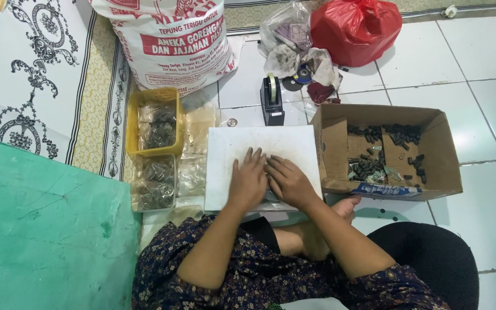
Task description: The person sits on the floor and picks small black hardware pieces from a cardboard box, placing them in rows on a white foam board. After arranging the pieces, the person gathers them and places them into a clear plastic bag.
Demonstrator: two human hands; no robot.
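Together, two hands (268, 181) on one white board (231, 149)

White board (248, 146): flat, rectangular, pale and a bit scuffed, lying on the tiled floor in front of the seated person, long side running left to right. Near edge is covered by both hands, which rest palm-down side by side on its lower middle part. Something small sits under the fingers, mostly hidden, can't tell what. Board sits between a row of clear bags on its left and an open cardboard box on its right, touching or just beside the box.
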